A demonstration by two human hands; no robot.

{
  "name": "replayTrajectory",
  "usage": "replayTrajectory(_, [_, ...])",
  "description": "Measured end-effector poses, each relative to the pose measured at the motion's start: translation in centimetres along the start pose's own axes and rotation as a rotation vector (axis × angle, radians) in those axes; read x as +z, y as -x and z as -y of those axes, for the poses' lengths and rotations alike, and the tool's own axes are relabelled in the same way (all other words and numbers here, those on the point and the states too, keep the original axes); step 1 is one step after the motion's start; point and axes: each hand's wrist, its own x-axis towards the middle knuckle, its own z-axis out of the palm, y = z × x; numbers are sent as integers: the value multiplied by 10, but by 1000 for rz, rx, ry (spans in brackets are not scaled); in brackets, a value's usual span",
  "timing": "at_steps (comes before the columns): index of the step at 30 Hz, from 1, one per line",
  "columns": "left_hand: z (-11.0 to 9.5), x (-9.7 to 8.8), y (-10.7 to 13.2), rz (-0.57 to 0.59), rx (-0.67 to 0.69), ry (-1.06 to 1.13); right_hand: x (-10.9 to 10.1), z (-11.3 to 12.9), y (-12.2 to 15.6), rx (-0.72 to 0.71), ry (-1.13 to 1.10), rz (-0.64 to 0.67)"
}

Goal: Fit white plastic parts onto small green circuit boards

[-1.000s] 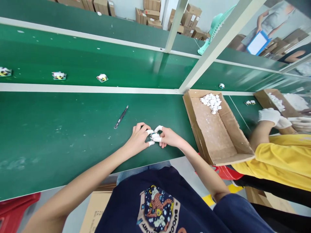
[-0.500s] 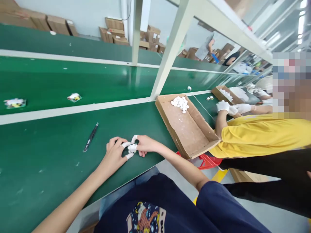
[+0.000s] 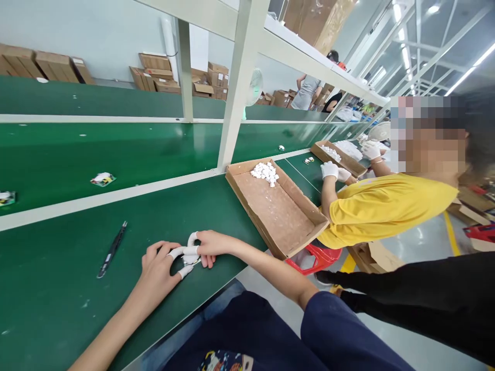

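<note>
My left hand (image 3: 160, 268) and right hand (image 3: 211, 246) pinch one small white plastic part (image 3: 190, 257), right of the black tweezers (image 3: 112, 249). I'd grip firmly, steadying it against the green bench (image 3: 58, 288).

Left of the cardboard tray (image 3: 286, 234), green table (image 3: 58, 288) lies open except for tweezers (image 3: 112, 249). Behind the tray's far corner a white post (image 3: 234, 98) blocks passage; right, a co-worker's arm (image 3: 328, 188).

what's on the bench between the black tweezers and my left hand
Nothing. In the head view, only bare green bench separates the black tweezers from the left hand, which pinches a small white part together with the right hand.
</note>
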Motion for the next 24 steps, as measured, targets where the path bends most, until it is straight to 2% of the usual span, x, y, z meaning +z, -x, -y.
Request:
replayTrajectory(2, [0, -1, -1, -5, -8, 4, -2, -1, -1, 18, -62, 36])
replayTrajectory(4, [0, -2, -2, -6, -19, 10, -3, -2, -1, 24, -76, 6])
replayTrajectory(8, [1, -3, -4, 9, -29, 5, -1, -3, 3, -27, -117, 10])
replayTrajectory(15, [1, -4, -2, 20, 5, -32, 5, -15, 10, -80, -93, -136])
replayTrajectory(19, [0, -22, -5, 61, 21, -1, 13, -17, 11, -80, -41, -192])
replayTrajectory(21, [-13, -39, -7, 51, 4, 54, 21, -11, 12, -104, 90, -245])
replayTrajectory(24, [-55, -66, -8, -41, -52, 180, 26, 6, 31, -92, 389, -388])
